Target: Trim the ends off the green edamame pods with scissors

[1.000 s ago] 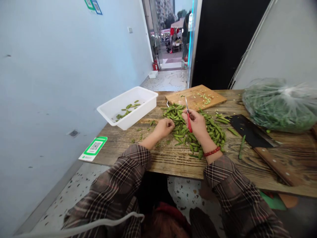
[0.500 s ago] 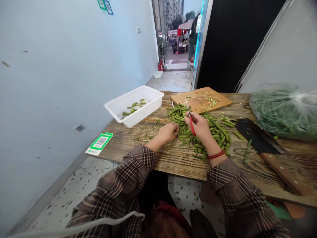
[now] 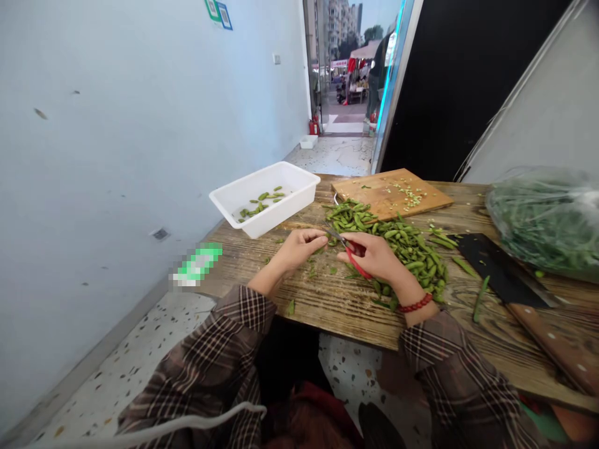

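Red-handled scissors [image 3: 358, 263] are in my right hand [image 3: 372, 254], their blades pointing left toward my left fingertips. My left hand [image 3: 302, 244] is pinched closed at the blade tips; what it holds, if anything, is too small to name. A heap of green pods [image 3: 412, 249] spreads under and to the right of my right hand. Beyond my left hand stands a white tray [image 3: 281, 215] with several pods in it. Small green bits lie on the wood below my hands.
Behind the heap lies a wooden cutting board [image 3: 393, 190] with pale scraps. To the right are a cleaver [image 3: 505, 274] and a clear bag of greens [image 3: 547, 218]. The wooden table's [image 3: 346, 324] front edge runs close to me. A person stands outside the doorway.
My left hand has moved left, away from the heap. The scissors have swung from pointing up to pointing left, toward my left fingers. The view has shifted slightly.
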A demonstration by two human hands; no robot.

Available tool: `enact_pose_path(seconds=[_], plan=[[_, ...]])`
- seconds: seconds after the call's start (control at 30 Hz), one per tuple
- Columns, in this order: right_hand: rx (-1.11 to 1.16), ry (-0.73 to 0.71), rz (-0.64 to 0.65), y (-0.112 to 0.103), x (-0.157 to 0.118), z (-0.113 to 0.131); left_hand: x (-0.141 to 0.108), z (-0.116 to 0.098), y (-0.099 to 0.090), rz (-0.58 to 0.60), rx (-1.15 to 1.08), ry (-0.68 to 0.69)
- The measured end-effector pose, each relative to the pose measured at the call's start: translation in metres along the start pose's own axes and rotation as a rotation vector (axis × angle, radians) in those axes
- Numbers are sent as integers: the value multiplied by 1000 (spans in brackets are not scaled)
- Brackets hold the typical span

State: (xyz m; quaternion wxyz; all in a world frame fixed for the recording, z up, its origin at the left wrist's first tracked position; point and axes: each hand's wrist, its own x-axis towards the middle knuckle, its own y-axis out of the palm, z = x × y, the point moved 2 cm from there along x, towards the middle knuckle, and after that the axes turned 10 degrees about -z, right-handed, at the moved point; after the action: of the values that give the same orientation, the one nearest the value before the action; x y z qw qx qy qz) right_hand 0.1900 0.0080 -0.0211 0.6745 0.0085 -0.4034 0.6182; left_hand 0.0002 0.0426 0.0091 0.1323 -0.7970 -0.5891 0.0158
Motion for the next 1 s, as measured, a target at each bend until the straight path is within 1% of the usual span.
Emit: enact_pose_path(seconds=[0.23,0.4,0.57,0.6,0.67,0.77,0.9,1.0], plan=[[63,-55,58,1,0,5,-3,-4,-4,93,139,34],[47,-51,48,2,-2,3,-1,-3,-7,154,138,42],[53,-6,24,4,-2,0,0,-6,-7,170,78,45],[44,12,23,4,-1,0,0,-6,-7,152,53,29],[8,56,6,3,-1,0,0,-4,-5,75,-32,-32],[-42,93,-10,2,0,0,1,0,-5,-73,-258,-113],[-34,80,0,5,0,1,3,4,-6,-257,-590,-181],[-11,63,-14,7,-1,2,3,5,-4,-345,-714,-232]])
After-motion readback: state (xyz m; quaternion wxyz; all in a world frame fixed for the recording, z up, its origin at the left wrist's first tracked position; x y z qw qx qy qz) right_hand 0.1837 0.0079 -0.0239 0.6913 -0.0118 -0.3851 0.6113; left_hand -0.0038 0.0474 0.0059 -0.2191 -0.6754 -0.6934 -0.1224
